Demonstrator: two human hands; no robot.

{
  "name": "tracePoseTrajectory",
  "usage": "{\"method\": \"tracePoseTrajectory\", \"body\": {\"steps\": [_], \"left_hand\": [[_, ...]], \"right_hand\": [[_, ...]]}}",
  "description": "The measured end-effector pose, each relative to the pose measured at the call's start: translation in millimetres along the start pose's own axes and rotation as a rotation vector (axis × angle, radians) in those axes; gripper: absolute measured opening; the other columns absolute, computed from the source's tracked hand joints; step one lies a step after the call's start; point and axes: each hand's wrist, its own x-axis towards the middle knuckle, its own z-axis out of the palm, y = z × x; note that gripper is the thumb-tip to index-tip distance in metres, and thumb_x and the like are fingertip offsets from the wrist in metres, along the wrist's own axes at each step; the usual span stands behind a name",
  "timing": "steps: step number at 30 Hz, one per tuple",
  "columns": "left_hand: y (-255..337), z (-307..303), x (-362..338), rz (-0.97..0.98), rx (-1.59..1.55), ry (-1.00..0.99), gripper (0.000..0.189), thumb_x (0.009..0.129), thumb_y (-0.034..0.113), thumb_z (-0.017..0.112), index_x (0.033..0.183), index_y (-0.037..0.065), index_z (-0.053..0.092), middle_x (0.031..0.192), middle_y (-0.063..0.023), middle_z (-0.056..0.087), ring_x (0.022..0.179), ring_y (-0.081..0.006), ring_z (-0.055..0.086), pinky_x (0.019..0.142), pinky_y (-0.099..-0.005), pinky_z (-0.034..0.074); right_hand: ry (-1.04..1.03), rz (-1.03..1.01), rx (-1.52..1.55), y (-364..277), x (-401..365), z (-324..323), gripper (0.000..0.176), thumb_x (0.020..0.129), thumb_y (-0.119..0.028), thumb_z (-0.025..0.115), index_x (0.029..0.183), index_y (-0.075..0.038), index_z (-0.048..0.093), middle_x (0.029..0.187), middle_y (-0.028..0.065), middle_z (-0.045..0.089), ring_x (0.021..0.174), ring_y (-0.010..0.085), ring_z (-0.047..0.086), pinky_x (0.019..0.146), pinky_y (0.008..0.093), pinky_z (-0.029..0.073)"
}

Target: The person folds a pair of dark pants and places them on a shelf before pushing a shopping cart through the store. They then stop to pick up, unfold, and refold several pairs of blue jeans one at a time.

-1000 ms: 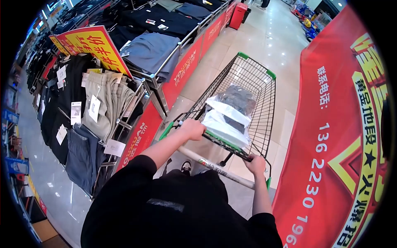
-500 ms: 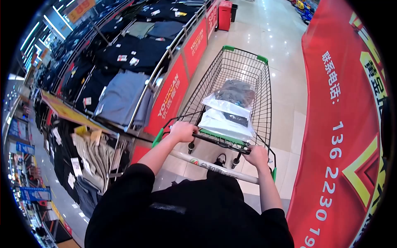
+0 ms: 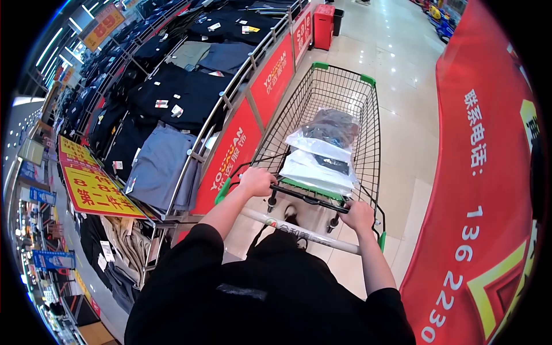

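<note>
A black wire shopping cart (image 3: 276,133) with green corner pieces stands in front of me. My left hand (image 3: 258,182) is closed on the left part of its black upper frame, just ahead of the white push handle (image 3: 299,230). My right hand (image 3: 357,216) is closed on the same frame at the right. Inside the basket lie clear plastic bags (image 3: 319,169) with white packaging and something black, and a bag with dark grey folded contents (image 3: 334,123) behind them. My fingertips are partly hidden under the frame.
Left of the cart runs a metal clothes rack (image 3: 198,152) with folded trousers (image 3: 161,161) and red panels. A yellow price sign (image 3: 98,184) juts from its near end. A red banner (image 3: 454,190) lines the right side. Ahead stands a red bin (image 3: 324,27) beside the tiled aisle (image 3: 397,75).
The cart and I have moved forward along the aisle. The rack, the red bin and the banner now sit closer. Both hands keep the same hold.
</note>
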Motion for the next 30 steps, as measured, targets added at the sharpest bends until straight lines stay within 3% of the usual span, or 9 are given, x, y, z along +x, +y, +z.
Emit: {"method": "tracePoseTrajectory", "body": {"steps": [4, 10, 14, 21, 28, 30], "left_hand": [[-15.1, -14.0, 53.3, 0.052, 0.021, 0.050, 0.034, 0.068, 0.025, 0.066, 0.100, 0.030, 0.078, 0.082, -0.0064, 0.073, 0.080, -0.0269, 0.071, 0.071, -0.0409, 0.057], [-30.6, -67.6, 140.9, 0.069, 0.027, 0.086, 0.036, 0.065, 0.028, 0.067, 0.100, 0.024, 0.078, 0.086, -0.0079, 0.074, 0.083, -0.0286, 0.071, 0.073, -0.0424, 0.056], [-47.8, -99.1, 214.5, 0.066, 0.027, 0.073, 0.036, 0.064, 0.029, 0.068, 0.099, 0.024, 0.078, 0.084, -0.0094, 0.073, 0.083, -0.0293, 0.070, 0.072, -0.0424, 0.056], [-76.5, -127.2, 339.7, 0.050, 0.026, 0.041, 0.029, 0.064, 0.026, 0.068, 0.091, 0.019, 0.076, 0.082, -0.0111, 0.072, 0.083, -0.0307, 0.070, 0.072, -0.0446, 0.056], [-79.6, -171.8, 440.3, 0.096, 0.017, 0.049, 0.030, 0.064, 0.024, 0.067, 0.093, 0.019, 0.076, 0.085, -0.0104, 0.073, 0.085, -0.0299, 0.071, 0.074, -0.0437, 0.056], [-75.3, -186.6, 465.2, 0.108, 0.005, 0.032, 0.032, 0.064, 0.024, 0.067, 0.094, 0.019, 0.076, 0.086, -0.0109, 0.073, 0.086, -0.0305, 0.071, 0.075, -0.0440, 0.056]], "right_hand": [[0.018, 0.002, -0.018, 6.2, 49.7, -19.8, 0.031, 0.071, -0.043, 0.074, 0.087, -0.017, 0.079, 0.079, 0.0143, 0.071, 0.077, 0.0333, 0.069, 0.071, 0.0439, 0.056], [-0.004, 0.078, -0.016, 11.5, 137.9, -49.6, 0.031, 0.071, -0.043, 0.073, 0.089, -0.019, 0.078, 0.083, 0.0151, 0.072, 0.082, 0.0343, 0.069, 0.073, 0.0438, 0.056], [0.037, 0.098, 0.004, 15.4, 205.2, -66.7, 0.035, 0.072, -0.051, 0.076, 0.089, -0.021, 0.080, 0.082, 0.0163, 0.072, 0.082, 0.0356, 0.069, 0.075, 0.0446, 0.056], [0.092, 0.106, 0.000, 26.7, 317.0, -97.7, 0.029, 0.071, -0.045, 0.077, 0.084, -0.019, 0.079, 0.078, 0.0158, 0.071, 0.077, 0.0357, 0.069, 0.070, 0.0457, 0.056], [0.132, 0.086, 0.000, 60.7, 411.3, -129.3, 0.027, 0.072, -0.043, 0.075, 0.080, -0.017, 0.078, 0.073, 0.0143, 0.070, 0.073, 0.0328, 0.069, 0.068, 0.0429, 0.056], [0.222, 0.042, -0.006, 74.5, 435.9, -133.9, 0.026, 0.069, -0.042, 0.078, 0.077, -0.016, 0.078, 0.066, 0.0133, 0.068, 0.066, 0.0325, 0.068, 0.064, 0.0424, 0.057]]}}
